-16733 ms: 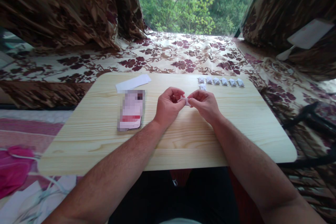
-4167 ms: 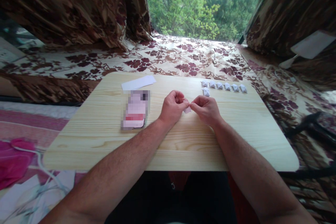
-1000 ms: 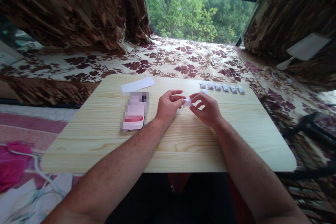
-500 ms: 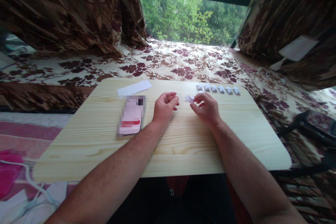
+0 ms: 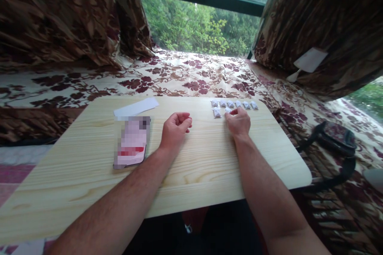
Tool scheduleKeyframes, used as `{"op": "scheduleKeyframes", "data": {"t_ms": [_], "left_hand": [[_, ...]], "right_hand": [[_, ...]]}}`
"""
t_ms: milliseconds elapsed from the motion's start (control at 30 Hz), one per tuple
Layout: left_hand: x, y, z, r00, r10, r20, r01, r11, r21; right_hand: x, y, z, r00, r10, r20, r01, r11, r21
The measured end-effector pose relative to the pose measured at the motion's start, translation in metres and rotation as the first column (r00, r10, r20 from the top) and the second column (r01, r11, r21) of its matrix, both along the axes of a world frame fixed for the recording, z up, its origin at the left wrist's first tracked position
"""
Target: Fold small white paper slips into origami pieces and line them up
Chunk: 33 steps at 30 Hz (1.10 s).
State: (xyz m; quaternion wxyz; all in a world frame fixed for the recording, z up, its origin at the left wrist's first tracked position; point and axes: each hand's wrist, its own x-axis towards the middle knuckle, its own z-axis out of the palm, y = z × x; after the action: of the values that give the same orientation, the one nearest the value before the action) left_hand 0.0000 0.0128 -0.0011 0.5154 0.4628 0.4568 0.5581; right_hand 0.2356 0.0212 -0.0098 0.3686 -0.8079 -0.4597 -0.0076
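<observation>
My right hand (image 5: 239, 122) pinches a small white folded paper piece (image 5: 228, 110) at the back right of the table, its fingers partly covering it. Just left of it sits a similar pointed paper piece (image 5: 217, 112). Behind these, several more folded paper pieces (image 5: 230, 104) stand in a row. My left hand (image 5: 177, 128) hovers over or rests on the middle of the table, fingers curled and thumb against them, with nothing visible in it. To its left lie white paper strips (image 5: 136, 107) and a phone (image 5: 133, 143) in a pinkish case, partly blurred.
The light wooden table (image 5: 197, 167) has rounded corners. Beyond it is a ledge covered in floral cloth (image 5: 191, 73), below a window with curtains. A white lamp (image 5: 310, 59) stands at the right, and a dark strapped object (image 5: 336, 139) lies beside the table.
My right hand has carried the folded paper piece to a spot in front of the row, beside another piece. My left hand stays curled. The view has turned slightly to the right.
</observation>
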Motion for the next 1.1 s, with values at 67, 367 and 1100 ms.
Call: {"op": "scheduleKeyframes", "data": {"t_ms": [67, 367, 1100], "left_hand": [[0.0001, 0.0003, -0.0002, 1.000, -0.005, -0.007, 0.005, 1.000, 0.001], [-0.0007, 0.0008, -0.0025, 0.999, -0.012, -0.038, 0.013, 1.000, 0.007], [0.0015, -0.0008, -0.0018, 0.986, -0.042, -0.161, 0.045, 0.999, 0.014]], "right_hand": [[-0.0012, 0.0024, -0.0021, 1.000, 0.006, 0.026, -0.006, 1.000, -0.010], [-0.0035, 0.0035, -0.0031, 0.998, 0.017, 0.059, -0.012, 0.997, -0.080], [-0.0062, 0.0058, -0.0032, 0.996, 0.055, 0.068, -0.048, 0.994, -0.096]]}}
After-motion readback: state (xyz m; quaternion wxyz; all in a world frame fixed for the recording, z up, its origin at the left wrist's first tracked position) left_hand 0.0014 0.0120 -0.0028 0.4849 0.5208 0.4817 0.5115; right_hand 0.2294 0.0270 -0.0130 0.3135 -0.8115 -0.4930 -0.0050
